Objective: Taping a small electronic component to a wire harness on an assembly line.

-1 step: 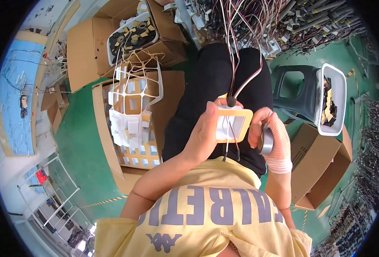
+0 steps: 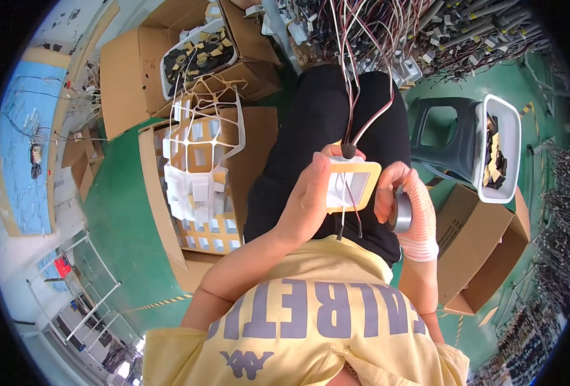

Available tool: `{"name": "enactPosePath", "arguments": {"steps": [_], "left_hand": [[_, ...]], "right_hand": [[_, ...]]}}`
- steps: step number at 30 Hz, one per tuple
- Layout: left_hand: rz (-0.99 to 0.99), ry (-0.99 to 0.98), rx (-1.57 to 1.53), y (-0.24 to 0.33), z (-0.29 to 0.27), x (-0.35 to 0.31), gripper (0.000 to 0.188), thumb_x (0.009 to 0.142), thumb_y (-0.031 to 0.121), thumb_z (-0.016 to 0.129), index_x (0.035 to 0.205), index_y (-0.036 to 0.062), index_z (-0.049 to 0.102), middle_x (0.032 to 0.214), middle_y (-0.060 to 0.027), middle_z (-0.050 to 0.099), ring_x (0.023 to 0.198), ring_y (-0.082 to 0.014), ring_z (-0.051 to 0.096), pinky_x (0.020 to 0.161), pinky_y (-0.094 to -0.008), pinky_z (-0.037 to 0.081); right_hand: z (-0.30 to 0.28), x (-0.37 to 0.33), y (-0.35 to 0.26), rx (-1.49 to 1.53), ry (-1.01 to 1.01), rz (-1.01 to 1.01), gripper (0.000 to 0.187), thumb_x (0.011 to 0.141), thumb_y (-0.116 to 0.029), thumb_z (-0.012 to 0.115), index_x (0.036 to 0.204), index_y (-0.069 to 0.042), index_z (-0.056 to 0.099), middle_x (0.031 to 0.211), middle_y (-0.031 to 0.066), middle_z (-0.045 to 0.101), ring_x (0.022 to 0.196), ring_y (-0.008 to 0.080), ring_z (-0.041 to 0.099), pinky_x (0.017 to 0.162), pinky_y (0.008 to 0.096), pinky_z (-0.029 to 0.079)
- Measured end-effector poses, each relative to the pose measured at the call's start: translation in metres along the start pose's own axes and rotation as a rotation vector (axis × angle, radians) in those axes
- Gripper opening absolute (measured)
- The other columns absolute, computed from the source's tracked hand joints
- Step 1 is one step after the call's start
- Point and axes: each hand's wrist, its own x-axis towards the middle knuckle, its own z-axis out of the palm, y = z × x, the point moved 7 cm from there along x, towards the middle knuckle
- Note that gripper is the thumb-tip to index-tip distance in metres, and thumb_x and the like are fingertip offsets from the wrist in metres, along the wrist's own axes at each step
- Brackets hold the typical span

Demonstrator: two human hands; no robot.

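Observation:
My left hand (image 2: 307, 193) grips a small square white housing (image 2: 337, 191) with a yellow rim, thumb along its left side, above my lap. A black grommet (image 2: 348, 151) sits at the housing's far side. Red, white and dark wires (image 2: 375, 121) run from it toward the far bundle, and two thin wire ends (image 2: 358, 222) hang out through the open face. Just right of the housing, my right hand (image 2: 419, 212), in a pink-and-white striped glove that leaves the fingertips bare, curls around a roll of grey tape (image 2: 400, 213). Its fingers are apart from the housing.
A cardboard box (image 2: 162, 193) of white housings under netting stands left. Behind it, another box (image 2: 127, 83) holds a tub (image 2: 166, 80) of black parts. On the right are a grey stool (image 2: 420, 132) bearing a white bin (image 2: 515, 154), and an open carton (image 2: 468, 251). Wire bundles (image 2: 420, 26) lie beyond my knees.

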Motion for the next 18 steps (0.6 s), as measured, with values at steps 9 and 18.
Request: {"name": "enactPosePath", "arguments": {"steps": [9,18], "left_hand": [[0.650,0.049,0.621,0.040,0.009,-0.008,0.041,0.094,0.025,0.055,0.127,0.0056,0.041,0.141,-0.0189,0.026,0.105,-0.0216,0.054,0.082,-0.0330,0.048],[0.491,-0.064,0.905,0.034,0.029,-0.015,0.022,0.087,0.011,0.063,0.108,0.0135,0.056,0.137,-0.0222,0.034,0.088,-0.0259,0.061,0.076,-0.0351,0.050]], "right_hand": [[0.021,-0.004,0.002,-0.071,-0.135,0.248,0.112,0.055,-0.098,0.010,0.106,-0.004,0.044,0.055,0.0007,0.041,0.043,0.0085,0.033,0.041,0.0206,0.027],[0.014,-0.007,-0.020,-0.328,0.006,-0.090,0.084,0.078,-0.083,0.024,0.103,-0.004,0.038,0.074,0.0034,0.048,0.067,0.0085,0.039,0.060,0.0215,0.032]]}}
